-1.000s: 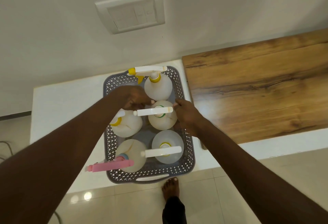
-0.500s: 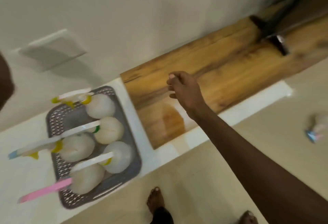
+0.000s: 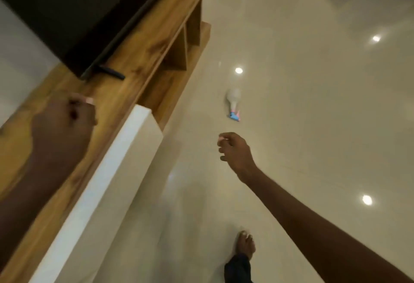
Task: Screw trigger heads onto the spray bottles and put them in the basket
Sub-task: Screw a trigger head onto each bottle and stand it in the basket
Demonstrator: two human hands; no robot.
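Fingers (image 3: 220, 148) of right hand (image 3: 235, 155) loosely curled, slightly apart, holding nothing; hand hangs over bare floor (image 3: 313, 103), arm stretched fwd. Left hand (image 3: 62, 123) blurred, over wooden unit (image 3: 139, 42), fingers curled in, no obj visible in them, exact pose unclear. Largest nearby: dark TV (image 3: 67, 9) on unit, white ledge (image 3: 107, 175) along its front. Spray bottle (image 3: 233, 105) lies on its side on floor, well apart from right fingers, ahead of them & a touch to the right; long axis runs roughly away-toward, blue/pink trigger head (image 3: 234, 116) at near end, fat base far. Right hand clearly nearer. Basket not in view. Judgement: right-hand reach comes next, neck end presents first.
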